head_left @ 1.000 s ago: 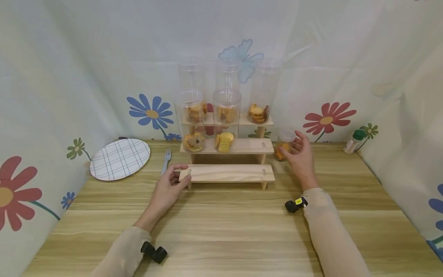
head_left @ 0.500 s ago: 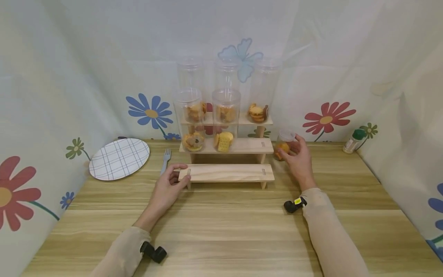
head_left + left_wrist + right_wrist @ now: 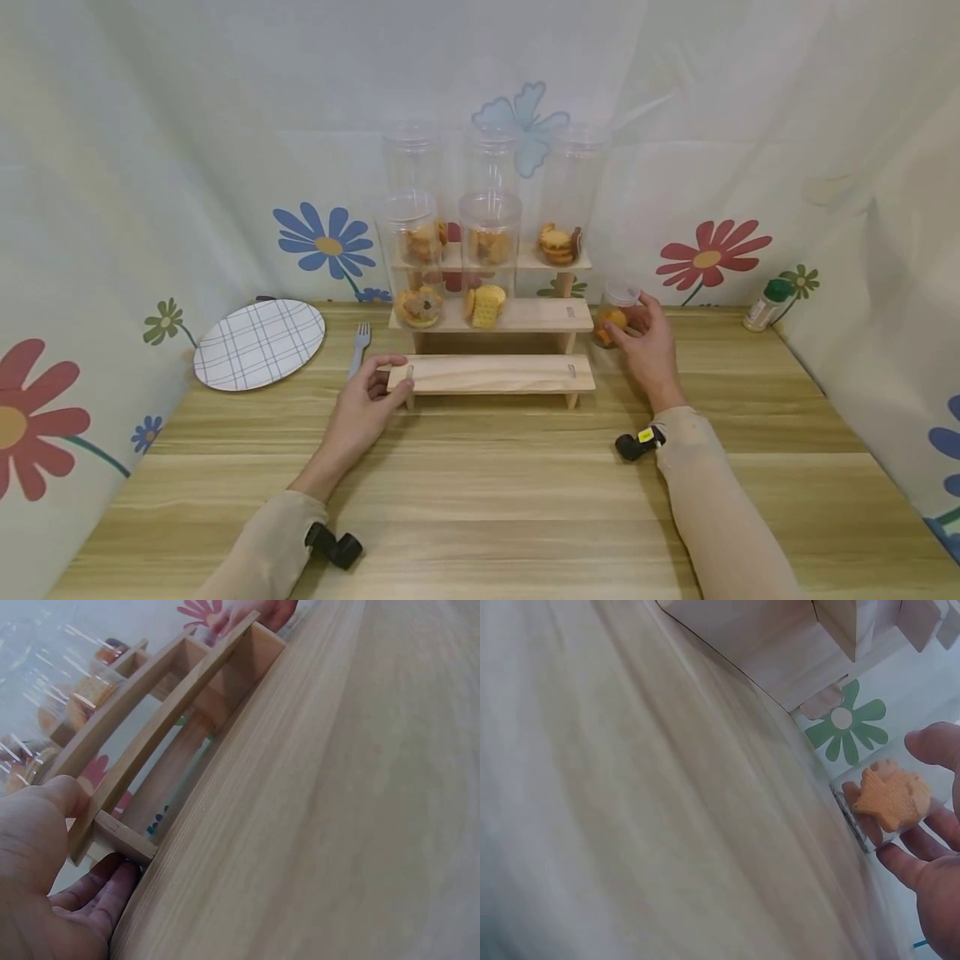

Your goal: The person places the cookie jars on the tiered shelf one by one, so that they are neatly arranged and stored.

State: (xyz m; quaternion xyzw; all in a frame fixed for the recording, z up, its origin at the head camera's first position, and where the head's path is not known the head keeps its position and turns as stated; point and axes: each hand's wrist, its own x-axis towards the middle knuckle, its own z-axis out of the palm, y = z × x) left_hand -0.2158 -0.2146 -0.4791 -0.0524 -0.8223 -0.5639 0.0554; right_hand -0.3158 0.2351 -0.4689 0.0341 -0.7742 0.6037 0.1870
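My left hand [image 3: 367, 406] grips the left end of the lowest step of a three-tier wooden shelf [image 3: 491, 375]. In the left wrist view, the thumb and fingers [image 3: 94, 889] of that hand are about the step's end and its leg. Just right of the shelf, my right hand [image 3: 648, 350] holds a clear lidded jar [image 3: 621, 293] with orange biscuits [image 3: 892, 796] in its lower part. Thumb and fingers curl round the jar in the right wrist view, and its base is at or near the tabletop. It stands slightly tilted or upright; I cannot tell which.
Two clear jars of biscuits [image 3: 487, 307] stand on the middle step and three taller-placed jars [image 3: 558, 246] on the top one. A checked oval plate [image 3: 260, 346] and a fork [image 3: 361, 342] lie left. A green-capped bottle [image 3: 767, 307] stands at the far right.
The right hand has shifted slightly left and closer round the jar. The left hand and the shelf have stayed in place.
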